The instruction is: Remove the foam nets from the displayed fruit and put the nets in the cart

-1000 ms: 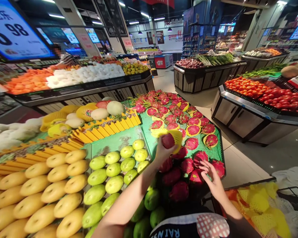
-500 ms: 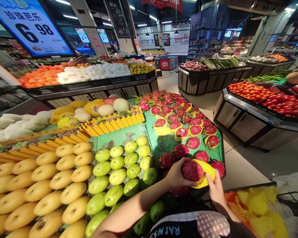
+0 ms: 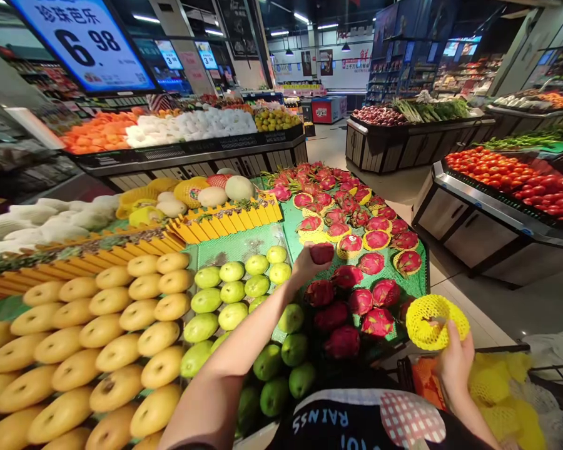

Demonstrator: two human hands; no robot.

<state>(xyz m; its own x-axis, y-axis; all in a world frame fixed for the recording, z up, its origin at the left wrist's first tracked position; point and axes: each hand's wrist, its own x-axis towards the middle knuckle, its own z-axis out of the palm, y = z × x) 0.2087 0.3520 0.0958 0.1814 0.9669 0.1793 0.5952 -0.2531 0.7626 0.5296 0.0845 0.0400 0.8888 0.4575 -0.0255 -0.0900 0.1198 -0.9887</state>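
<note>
My left hand (image 3: pixel 306 265) is stretched forward over the display, its fingers wrapped round a bare dragon fruit (image 3: pixel 321 253). Below and to the right of it, several dragon fruits (image 3: pixel 361 300) lie on green matting, and farther back others (image 3: pixel 376 240) sit in yellow foam nets. Off to the right, my right hand (image 3: pixel 455 356) pinches a yellow foam net sleeve (image 3: pixel 434 322), whose ring shape shows an opening in the middle. That sleeve hangs beyond the display's right edge, above a basket of nets.
Green fruits (image 3: pixel 231 291) in rows and yellow melons (image 3: pixel 142 339) fill the display to the left. A yellow slatted divider (image 3: pixel 229 220) stands behind them. Yellow foam nets (image 3: pixel 497 381) lie in the basket at lower right. A tomato stand (image 3: pixel 492 175) is across the aisle.
The dragon fruit has come out of the yellow net. My left hand has carried it forward and left, while my right hand has drawn the net away to the right.
</note>
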